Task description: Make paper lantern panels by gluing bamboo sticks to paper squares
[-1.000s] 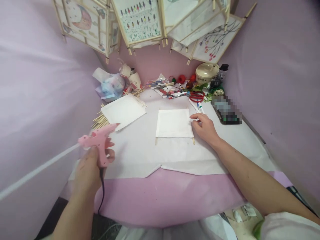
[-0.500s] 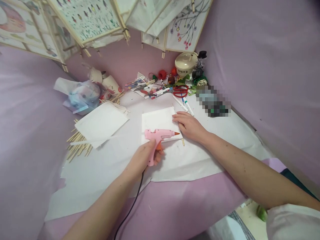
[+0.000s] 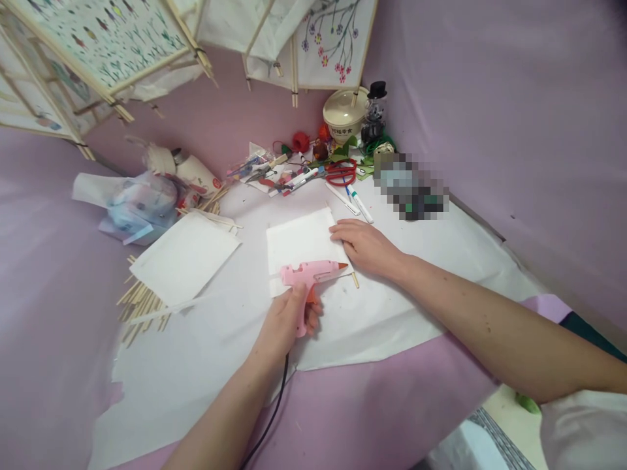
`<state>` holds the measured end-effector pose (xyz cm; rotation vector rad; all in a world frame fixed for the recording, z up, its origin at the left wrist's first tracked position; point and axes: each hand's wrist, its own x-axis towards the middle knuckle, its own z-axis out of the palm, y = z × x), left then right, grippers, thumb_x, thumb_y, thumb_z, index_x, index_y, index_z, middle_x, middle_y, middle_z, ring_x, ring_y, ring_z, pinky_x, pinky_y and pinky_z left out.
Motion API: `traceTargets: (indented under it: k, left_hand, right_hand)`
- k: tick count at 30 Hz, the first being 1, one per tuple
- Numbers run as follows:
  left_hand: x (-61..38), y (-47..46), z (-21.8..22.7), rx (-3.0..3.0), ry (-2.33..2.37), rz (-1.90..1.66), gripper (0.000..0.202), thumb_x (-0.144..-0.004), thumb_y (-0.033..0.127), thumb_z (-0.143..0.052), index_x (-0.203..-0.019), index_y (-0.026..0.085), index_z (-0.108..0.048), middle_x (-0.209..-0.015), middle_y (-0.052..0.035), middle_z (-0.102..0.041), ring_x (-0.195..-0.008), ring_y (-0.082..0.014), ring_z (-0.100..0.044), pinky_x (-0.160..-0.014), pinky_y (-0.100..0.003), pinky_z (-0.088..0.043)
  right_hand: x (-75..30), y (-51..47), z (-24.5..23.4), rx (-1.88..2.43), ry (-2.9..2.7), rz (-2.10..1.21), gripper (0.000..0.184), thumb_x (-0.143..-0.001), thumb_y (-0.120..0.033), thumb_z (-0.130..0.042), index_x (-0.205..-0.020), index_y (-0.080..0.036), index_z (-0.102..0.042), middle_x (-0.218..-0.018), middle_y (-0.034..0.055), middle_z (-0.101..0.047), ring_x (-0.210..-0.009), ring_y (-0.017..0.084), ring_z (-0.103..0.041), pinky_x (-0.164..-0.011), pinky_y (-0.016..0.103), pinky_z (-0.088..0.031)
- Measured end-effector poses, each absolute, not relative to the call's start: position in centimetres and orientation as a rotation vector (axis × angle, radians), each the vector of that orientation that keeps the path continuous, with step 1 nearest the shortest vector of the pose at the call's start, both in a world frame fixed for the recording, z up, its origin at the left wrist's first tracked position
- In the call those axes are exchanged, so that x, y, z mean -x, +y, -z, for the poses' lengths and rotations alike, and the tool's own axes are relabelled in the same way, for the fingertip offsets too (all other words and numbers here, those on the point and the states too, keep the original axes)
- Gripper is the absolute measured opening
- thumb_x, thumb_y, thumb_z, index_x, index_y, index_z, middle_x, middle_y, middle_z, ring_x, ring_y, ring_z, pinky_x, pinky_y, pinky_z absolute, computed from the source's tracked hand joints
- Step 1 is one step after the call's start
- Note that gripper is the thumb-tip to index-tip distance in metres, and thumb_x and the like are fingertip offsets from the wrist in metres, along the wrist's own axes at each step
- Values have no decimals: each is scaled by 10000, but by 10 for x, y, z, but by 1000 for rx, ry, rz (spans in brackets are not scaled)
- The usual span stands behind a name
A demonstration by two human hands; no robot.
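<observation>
Glue gun (image 3: 311,270): above paper (image 3: 302,240), your left grip (image 3: 288,318) wrapped round it | Right grip (image 3: 366,247): loosely extended, apparently steadying paper's right edge

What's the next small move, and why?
Probably squeeze the trigger of the pink glue gun lightly: the left hand holds it, nozzle at the right edge of the white panel, and the right hand rests at that same edge.

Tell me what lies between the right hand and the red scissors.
The head view shows white pens lying between the right hand and the red scissors.
</observation>
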<state>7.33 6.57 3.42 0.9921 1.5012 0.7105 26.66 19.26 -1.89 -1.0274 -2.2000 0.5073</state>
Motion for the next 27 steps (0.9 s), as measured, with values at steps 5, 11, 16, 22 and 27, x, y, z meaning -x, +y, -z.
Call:
traceTargets:
  k: [5,11,16,22,27]
  left_hand:
    - [-74,66,-32,-999,1510,-712,553,-840,685,-492,-776,149,-612,-671,-41,-625,-479,-106,-517,-478,-232,-379]
    - [-75,67,-33,-1037,1535,-683,541,-843,680,-477,-748,161,-599,-611,-30,-611,-462,-110,-504,-471,-230,-357]
    - [-76,67,-34,-1047,1545,-665,556,-822,708,-470,-713,175,-587,-570,-23,-594,-443,-120,-491,-450,-236,-340]
    - [-75,67,-33,-1048,1540,-641,577,-817,728,-459,-710,175,-586,-575,-30,-603,-443,-123,-496,-458,-242,-345]
    - [-74,63,-34,-1048,1541,-648,586,-823,734,-454,-719,172,-582,-607,-37,-619,-453,-117,-502,-462,-237,-352]
  right_hand:
    - [-266,193,19,1053,-2235,-465,418,-811,-29,-412,-1024,-146,-753,-1205,93,-704,-1210,254,-582,-1070,435,-438]
    - [-266,194,21,1033,-2218,-454,411,-811,-36,-417,-1000,-178,-753,-1188,70,-711,-1189,246,-594,-1060,447,-445]
    - [-267,194,21,1017,-2195,-486,407,-810,-43,-423,-986,-191,-758,-1171,73,-717,-1176,246,-600,-1058,450,-444]
    - [-267,193,20,1023,-2193,-486,410,-806,-43,-424,-980,-202,-759,-1167,61,-719,-1169,244,-602,-1053,451,-447]
    - [-267,193,21,1017,-2197,-481,405,-812,-41,-422,-965,-204,-759,-1170,60,-717,-1170,241,-599,-1055,452,-445]
